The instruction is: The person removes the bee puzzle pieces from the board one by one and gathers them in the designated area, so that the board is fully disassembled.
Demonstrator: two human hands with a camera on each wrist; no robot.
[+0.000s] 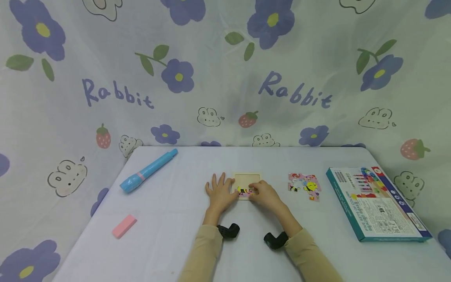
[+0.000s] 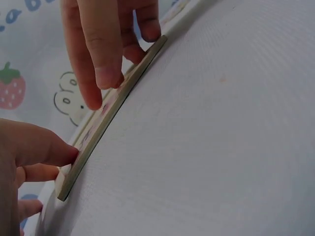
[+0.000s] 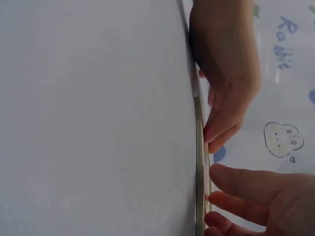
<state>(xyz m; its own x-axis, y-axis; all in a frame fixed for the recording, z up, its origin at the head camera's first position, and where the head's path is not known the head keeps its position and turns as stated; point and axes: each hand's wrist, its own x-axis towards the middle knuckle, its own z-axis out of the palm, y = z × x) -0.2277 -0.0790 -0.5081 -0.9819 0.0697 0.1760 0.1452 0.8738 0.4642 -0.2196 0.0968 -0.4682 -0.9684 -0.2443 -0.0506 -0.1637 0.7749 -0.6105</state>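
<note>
A small wooden puzzle tray [image 1: 248, 176] lies at the middle of the table, its lower part filled with colourful jigsaw pieces [image 1: 243, 192]. At its left rim rests my left hand [image 1: 220, 192], fingers spread and thumb touching the tray. My right hand [image 1: 268, 197] reaches over the right side, thumb and index finger bent around a jigsaw piece in the lower right. Most of that piece is hidden by the fingers. In the left wrist view the tray [image 2: 115, 110] shows edge-on, with the right fingertips down on it. The right wrist view shows its thin edge [image 3: 199, 167] between both hands.
Several joined jigsaw pieces [image 1: 311, 187] lie right of the tray. A flat teal-edged box [image 1: 380, 205] is at the far right. Over on the left are a blue pen-shaped object [image 1: 148, 171] and a pink block [image 1: 124, 226]. A patterned cloth [image 1: 225, 86] hangs behind.
</note>
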